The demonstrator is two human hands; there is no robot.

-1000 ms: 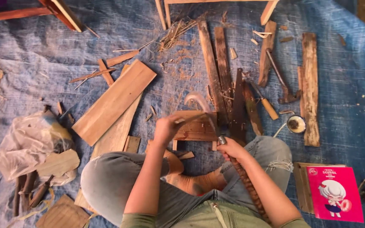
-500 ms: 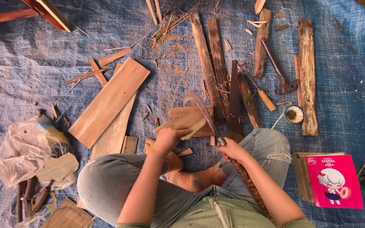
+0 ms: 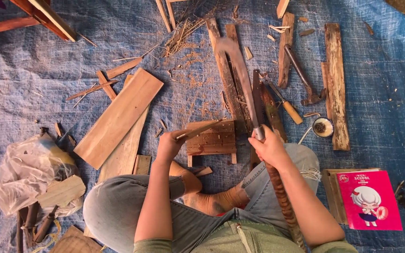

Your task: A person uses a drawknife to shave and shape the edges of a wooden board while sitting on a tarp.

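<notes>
I sit cross-legged on a blue tarp point(image 3: 33, 70). My right hand point(image 3: 270, 147) grips the handle of a long curved knife point(image 3: 240, 75), its blade raised and pointing away from me over the wood pieces. My left hand point(image 3: 169, 143) holds a thin wooden stick point(image 3: 201, 129), slanted up to the right, resting over a small slatted wooden block point(image 3: 212, 139) in front of my legs. The blade is well above and apart from the stick.
Flat boards point(image 3: 118, 117) lie to the left, dark planks point(image 3: 336, 84) and a hammer point(image 3: 303, 77) to the right. A chisel with a wooden handle point(image 3: 289, 110), a small round tin point(image 3: 323, 127), a pink booklet point(image 3: 369, 200) and a plastic bag point(image 3: 24, 171) are near.
My right hand has swung the knife from low over the block up and away, so the blade now points far forward. My left hand has tilted the stick upward on the block.
</notes>
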